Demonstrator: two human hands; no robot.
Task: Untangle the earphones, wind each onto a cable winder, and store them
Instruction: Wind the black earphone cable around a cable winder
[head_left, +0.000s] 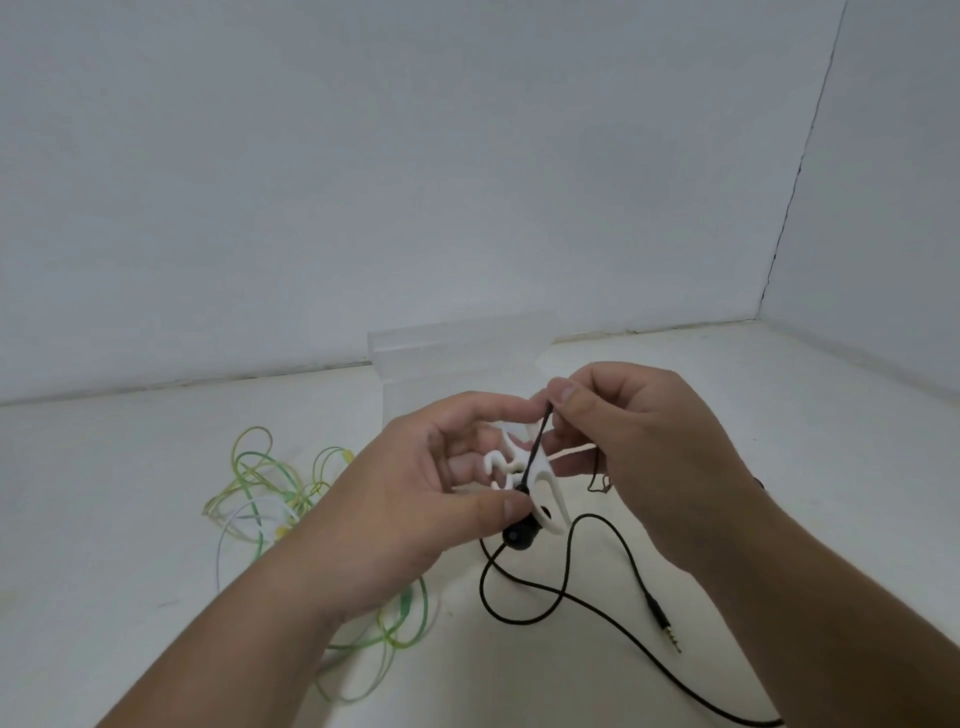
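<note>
Your left hand (410, 499) grips the white cable winder (500, 460) above the middle of the bench (156, 519), with the fingers curled behind it and the thumb pressed down on its lower end, just above the black earbud (519, 538) that sticks out below. Your right hand (639, 447) pinches the black earphones (531, 457) by the cable between thumb and forefinger, just above the winder's top prongs, so the cable runs taut and slanted across the winder's face from that pinch down to the earbud. The rest of the black cable drops off the winder onto the bench, loops once toward the front edge and trails away to the front right corner. Its jack plug (667, 626) lies flat on the right side of the bench, well apart from both hands. A thin strand of the same cable hangs behind your right palm (where it ends, you cannot tell). The green and yellow earphones (280, 499) lie in a loose tangle on the left half of the bench, partly hidden under your left wrist and forearm and touched by neither hand. A clear plastic box (457, 343) stands at the back edge, against the wall (467, 156), directly beyond your hands.
</note>
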